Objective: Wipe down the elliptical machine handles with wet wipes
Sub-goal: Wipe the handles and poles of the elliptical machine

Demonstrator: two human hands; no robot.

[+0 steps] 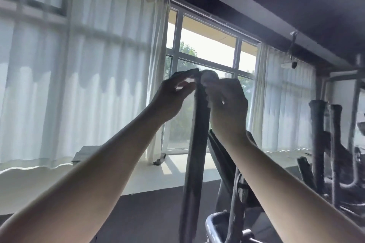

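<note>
Presently, head view only; some motion blur, strong backlight.

Obs. 1: The elliptical handle (197, 144) is a dark padded bar that rises from the bottom centre of the frame to a rounded top in front of the window (207, 49). Both arms are raised to that top end.

Obs. 2: The left hand (171, 98) comes in from the left. Its long fingers lie over the tip and its thumb sits below, so it appears to pinch the top of the bar. Judgement: this hand steadies the swinging bar so it does not give way under rubbing.

Obs. 3: The right hand (229, 106) has its fingers curled round a pale, bunched wet wipe (209, 77). The wipe is pressed against the right side of the handle's cap and touches it. Bunching likely gives a thicker pad to wrap the rounded end.

Obs. 4: The wipe sits at the very top, with the long shaft below it bare of either hand. Judgement: work is at the upper end, and the shaft would call for downward strokes. How much is already clean cannot be told.

Surroundings: White curtains (88, 65) hang at left and right of the glass. A dark floor mat (150, 213) lies below. Neighbouring handles (318, 140) of similar padded make stand well apart at right. A security camera (289, 64) hangs from the ceiling beam.

Risk note: the pinch at the tip is light, so the bar may pivot if the right hand pushes hard.
</note>
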